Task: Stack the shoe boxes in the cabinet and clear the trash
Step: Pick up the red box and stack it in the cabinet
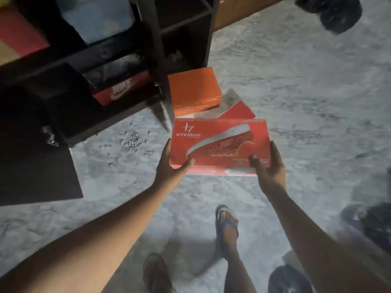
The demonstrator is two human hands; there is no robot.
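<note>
A red shoe box [220,142] with a printed shoe on its lid is held above the floor between both hands. My left hand [171,163] grips its left end, thumb on the lid. My right hand [268,166] grips its right end, thumb on top. Behind it on the floor lie an orange shoe box [193,89] and a smaller red box [238,111], partly hidden. A dark cabinet [152,49] stands at the upper left; a red Nike box [120,89] sits on its low shelf, with a pale blue box [95,17] higher up.
Small dark crumbs [133,140] are scattered on the concrete floor beside the cabinet base. A black bag [332,11] lies at the top right, dark items [372,223] at the right edge. My sandalled feet [226,225] stand below the box. An open cabinet door [36,144] juts out at the left.
</note>
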